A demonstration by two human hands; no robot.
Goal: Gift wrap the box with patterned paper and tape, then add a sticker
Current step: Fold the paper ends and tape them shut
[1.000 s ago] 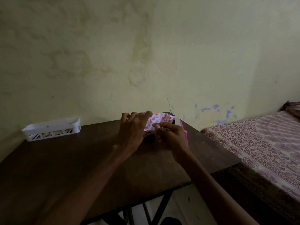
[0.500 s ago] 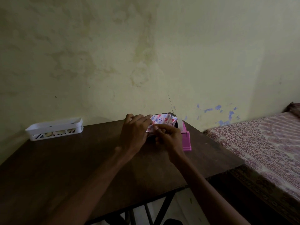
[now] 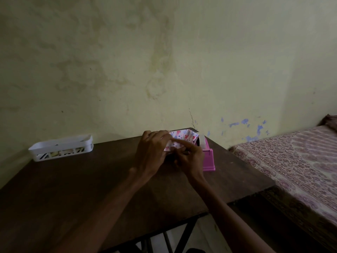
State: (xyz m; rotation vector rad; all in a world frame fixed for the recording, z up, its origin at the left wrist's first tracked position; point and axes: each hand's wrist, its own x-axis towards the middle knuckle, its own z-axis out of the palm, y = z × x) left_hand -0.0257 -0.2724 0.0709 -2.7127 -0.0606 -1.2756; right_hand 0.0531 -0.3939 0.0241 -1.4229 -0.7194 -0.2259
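Head view has the job partway through, with the wrapping under way and the finishing not yet begun. The patterned paper [image 3: 182, 138], white with red and blue prints, sits on the dark counter [image 3: 91, 189] just to the left of the pink tape dispenser [image 3: 209, 161]. It is bunched and ruffled along its far edge, not lying flat, so the folds look unfinished. The box itself is hidden under the paper and the hands, so I cannot say how much of it is covered. The left hand [image 3: 152, 150] lies over the end of the parcel farther from the dispenser, its fingers curled down round the paper to hold it. The right hand [image 3: 189, 157], close against the dispenser, stretches its forefinger onto the paper as if pressing a fold or a strip of tape. Its other fingers are tucked under, and I cannot tell whether they hold anything. No tape on the paper can be made out in this dim light. I judge that flattening the loose edge, taping the seams and closing the ends are all left. No sticker shows on the parcel. A white basket [image 3: 61, 148] stands well to the left of the dispenser, its contents too dark to name.
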